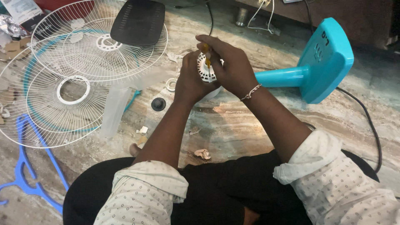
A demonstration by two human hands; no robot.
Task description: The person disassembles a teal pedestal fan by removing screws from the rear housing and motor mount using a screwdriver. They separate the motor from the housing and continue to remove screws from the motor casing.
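Observation:
My left hand [191,77] wraps around a white round fan motor housing [205,73] from the left and holds it above the stone floor. My right hand [231,62] is closed around a screwdriver with a yellow handle [207,61], its tip pointing down into the housing. A thin bracelet [251,92] sits on my right wrist. The housing joins a turquoise fan pole [281,77] that runs right to a square turquoise base [327,60] lying tipped on its side.
Two white wire fan guards [62,83] lie at the left, with a translucent fan blade [114,109] on them and a black slotted cover [138,21] behind. A white ring [171,84], a black round cap [158,104], a blue hanger [25,166] and a black cable [371,125] lie around.

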